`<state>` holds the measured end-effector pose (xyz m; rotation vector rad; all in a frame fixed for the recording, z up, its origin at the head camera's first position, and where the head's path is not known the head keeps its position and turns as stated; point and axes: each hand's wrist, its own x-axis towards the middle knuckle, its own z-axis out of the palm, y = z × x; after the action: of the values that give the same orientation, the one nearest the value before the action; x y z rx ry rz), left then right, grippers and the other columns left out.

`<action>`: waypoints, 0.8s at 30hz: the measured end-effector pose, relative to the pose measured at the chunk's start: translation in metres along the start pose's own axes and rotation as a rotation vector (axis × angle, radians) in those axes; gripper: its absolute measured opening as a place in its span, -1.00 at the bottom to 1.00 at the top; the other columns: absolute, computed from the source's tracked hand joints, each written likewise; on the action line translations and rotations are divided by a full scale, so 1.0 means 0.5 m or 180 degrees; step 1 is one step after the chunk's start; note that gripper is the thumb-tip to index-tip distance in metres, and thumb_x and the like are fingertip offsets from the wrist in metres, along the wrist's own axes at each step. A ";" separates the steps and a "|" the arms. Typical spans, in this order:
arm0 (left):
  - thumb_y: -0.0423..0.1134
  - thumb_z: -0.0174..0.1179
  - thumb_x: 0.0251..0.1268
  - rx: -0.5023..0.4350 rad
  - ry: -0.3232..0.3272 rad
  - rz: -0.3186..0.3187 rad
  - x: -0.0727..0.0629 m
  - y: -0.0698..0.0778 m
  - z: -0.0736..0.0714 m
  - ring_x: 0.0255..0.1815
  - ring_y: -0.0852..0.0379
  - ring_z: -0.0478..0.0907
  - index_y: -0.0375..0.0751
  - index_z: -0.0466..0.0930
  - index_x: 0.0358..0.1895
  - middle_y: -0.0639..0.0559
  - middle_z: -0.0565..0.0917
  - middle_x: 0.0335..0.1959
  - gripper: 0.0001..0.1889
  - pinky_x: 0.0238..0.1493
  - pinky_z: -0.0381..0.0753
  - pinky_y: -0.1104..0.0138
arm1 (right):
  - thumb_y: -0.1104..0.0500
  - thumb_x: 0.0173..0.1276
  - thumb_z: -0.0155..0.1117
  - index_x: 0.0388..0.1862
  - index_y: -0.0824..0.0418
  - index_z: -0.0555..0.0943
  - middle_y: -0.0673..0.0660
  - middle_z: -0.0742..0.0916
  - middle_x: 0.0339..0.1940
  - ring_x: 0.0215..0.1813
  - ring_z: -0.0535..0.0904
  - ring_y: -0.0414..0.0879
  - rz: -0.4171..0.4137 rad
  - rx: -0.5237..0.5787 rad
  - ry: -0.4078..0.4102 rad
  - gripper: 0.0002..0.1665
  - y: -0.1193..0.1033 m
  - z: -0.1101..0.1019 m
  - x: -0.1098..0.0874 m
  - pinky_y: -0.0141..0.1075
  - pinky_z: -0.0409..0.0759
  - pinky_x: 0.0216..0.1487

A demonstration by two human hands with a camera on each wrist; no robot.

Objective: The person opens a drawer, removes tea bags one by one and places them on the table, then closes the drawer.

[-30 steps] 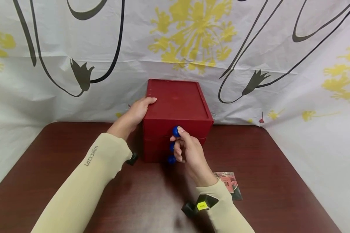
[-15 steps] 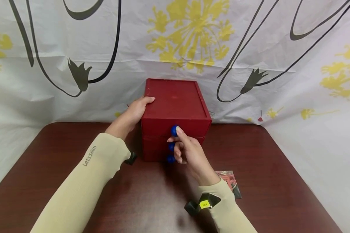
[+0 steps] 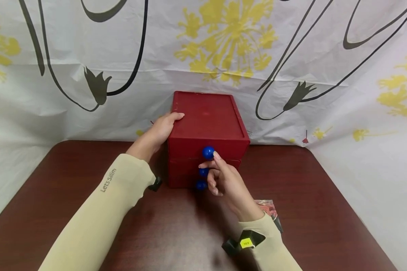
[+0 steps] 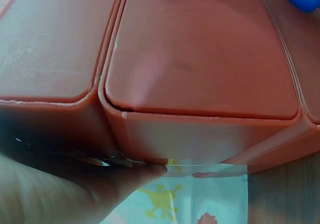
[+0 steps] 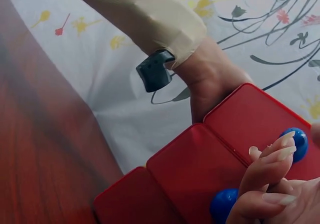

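Observation:
A red drawer box (image 3: pixel 207 116) with three blue ball knobs stands against the back cloth, its drawer fronts flush. My left hand (image 3: pixel 160 130) rests on its left side, thumb laid over the top edge; in the left wrist view fingers (image 4: pixel 142 176) lie along the side wall. By the top knob (image 3: pixel 208 152) is my right hand (image 3: pixel 228 182), thumb tip at the knob's right edge and index finger stretched beneath it. Its other fingers are loosely bent. Below sit the middle knob (image 3: pixel 203 172), partly covered by the hand, and the bottom knob (image 3: pixel 201 184).
A small printed card (image 3: pixel 269 210) lies on the dark wooden table (image 3: pixel 319 210), partly hidden by the right forearm. White cloth with yellow and grey flowers (image 3: pixel 230 37) hangs behind and beside the table. Each wrist wears a black camera (image 3: pixel 252 238).
My right thumb has slid off the front of the top knob to its right edge, and the hand has shifted slightly right. The left hand keeps its place on the box.

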<state>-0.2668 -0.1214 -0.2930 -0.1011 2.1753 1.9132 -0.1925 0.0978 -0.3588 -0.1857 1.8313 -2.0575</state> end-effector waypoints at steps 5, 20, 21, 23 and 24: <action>0.07 -0.22 0.57 -0.0009 -0.0033 0.0020 0.002 0.002 0.002 0.42 -0.12 0.30 0.06 -0.01 0.62 -0.14 0.33 0.44 -0.37 0.54 0.18 -0.04 | -0.31 0.56 -0.06 -0.13 0.29 0.58 -0.01 0.42 -0.74 -0.68 0.27 -0.18 0.0130 -0.0105 0.0118 -0.33 0.013 -0.013 -0.016 -0.39 0.21 -0.62; 0.05 -0.23 0.57 -0.0075 -0.0014 0.0001 -0.001 0.000 0.000 0.43 -0.14 0.29 0.00 0.02 0.60 -0.18 0.30 0.44 -0.38 0.54 0.18 -0.05 | -0.36 0.50 -0.01 0.11 0.35 0.61 -0.06 0.46 -0.74 -0.68 0.34 -0.20 0.0511 -0.0573 0.0069 -0.21 0.068 -0.019 -0.007 -0.39 0.18 -0.66; 0.04 -0.23 0.57 -0.0069 -0.0017 0.0010 -0.001 -0.001 0.001 0.42 -0.14 0.29 0.00 0.03 0.59 -0.18 0.30 0.44 -0.39 0.55 0.17 -0.04 | -0.35 0.51 -0.01 0.12 0.36 0.61 -0.06 0.46 -0.74 -0.69 0.34 -0.20 0.0502 -0.0525 0.0057 -0.21 0.071 -0.018 -0.004 -0.39 0.17 -0.66; 0.05 -0.23 0.57 -0.0062 -0.0018 0.0020 0.000 -0.001 0.002 0.42 -0.14 0.30 -0.01 0.03 0.59 -0.18 0.31 0.44 -0.38 0.55 0.17 -0.04 | -0.34 0.52 -0.02 0.15 0.39 0.59 -0.06 0.45 -0.74 -0.70 0.32 -0.21 0.0476 -0.0407 0.0025 -0.20 0.076 -0.017 0.001 -0.40 0.16 -0.66; 0.05 -0.23 0.56 -0.0056 -0.0022 0.0026 0.001 0.000 0.003 0.42 -0.14 0.30 -0.01 0.03 0.60 -0.18 0.31 0.45 -0.38 0.55 0.17 -0.04 | -0.33 0.53 -0.02 0.17 0.40 0.58 -0.07 0.45 -0.74 -0.70 0.31 -0.21 0.0466 -0.0328 0.0017 -0.19 0.078 -0.017 0.004 -0.40 0.15 -0.67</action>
<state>-0.2670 -0.1199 -0.2934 -0.0887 2.1579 1.9345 -0.1898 0.1017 -0.3985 -0.0709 1.8964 -1.8686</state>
